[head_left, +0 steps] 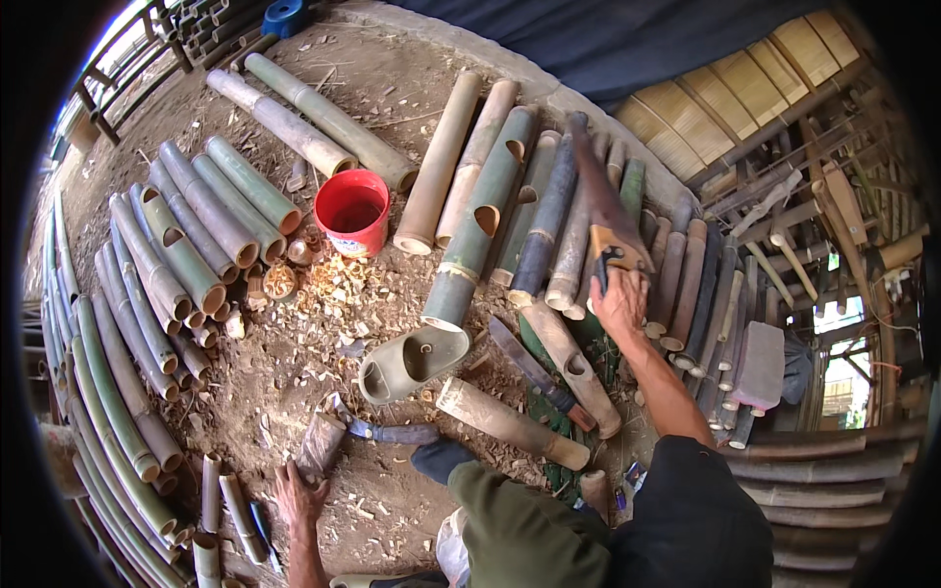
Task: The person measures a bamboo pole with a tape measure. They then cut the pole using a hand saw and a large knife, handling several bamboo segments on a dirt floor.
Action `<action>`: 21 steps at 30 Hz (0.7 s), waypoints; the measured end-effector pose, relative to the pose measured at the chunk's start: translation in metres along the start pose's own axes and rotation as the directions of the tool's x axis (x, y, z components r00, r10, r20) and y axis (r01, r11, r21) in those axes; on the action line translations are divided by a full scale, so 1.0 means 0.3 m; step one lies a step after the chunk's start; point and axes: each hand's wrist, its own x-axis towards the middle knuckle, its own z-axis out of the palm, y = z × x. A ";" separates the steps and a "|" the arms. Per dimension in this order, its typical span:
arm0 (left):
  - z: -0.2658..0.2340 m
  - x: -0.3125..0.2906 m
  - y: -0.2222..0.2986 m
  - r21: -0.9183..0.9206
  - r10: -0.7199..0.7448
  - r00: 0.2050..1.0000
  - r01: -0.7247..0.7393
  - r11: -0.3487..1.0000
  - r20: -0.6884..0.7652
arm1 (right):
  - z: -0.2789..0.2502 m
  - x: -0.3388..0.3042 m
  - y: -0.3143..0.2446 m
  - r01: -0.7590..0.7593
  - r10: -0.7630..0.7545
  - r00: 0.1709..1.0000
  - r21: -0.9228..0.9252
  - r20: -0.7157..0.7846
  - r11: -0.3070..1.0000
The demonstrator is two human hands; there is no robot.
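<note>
A saw (606, 201) is touched by the right hand (621, 302), its fingers' closure impossible to tell; beside a wood block (321, 443), the left hand's (300, 498) fingers are spread apart.

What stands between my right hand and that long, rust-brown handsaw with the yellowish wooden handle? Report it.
Nothing visible: the bare right hand is at the yellowish wooden handle of the long, rust-brown handsaw. The round, hollow bamboo tubes show behind the handsaw, not between hand and handle.
</note>
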 end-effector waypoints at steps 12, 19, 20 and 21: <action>0.105 -0.020 -0.072 -0.058 -0.016 0.999 0.014 0.998 -0.029 | 0.152 -0.046 0.242 -0.442 0.458 0.881 -0.140 0.118 0.886; 0.127 -0.026 -0.077 -0.035 -0.112 0.994 0.112 0.993 0.006 | 0.109 0.107 -0.188 0.261 -0.366 0.894 0.366 0.257 0.893; 0.138 -0.037 -0.086 -0.011 -0.097 0.995 0.096 0.995 -0.026 | 0.111 0.122 -0.204 0.257 -0.390 0.870 0.398 0.302 0.881; 0.140 -0.035 -0.094 -0.020 -0.063 0.998 0.063 0.998 -0.011 | 0.112 0.143 -0.219 0.253 -0.416 0.842 0.428 0.344 0.867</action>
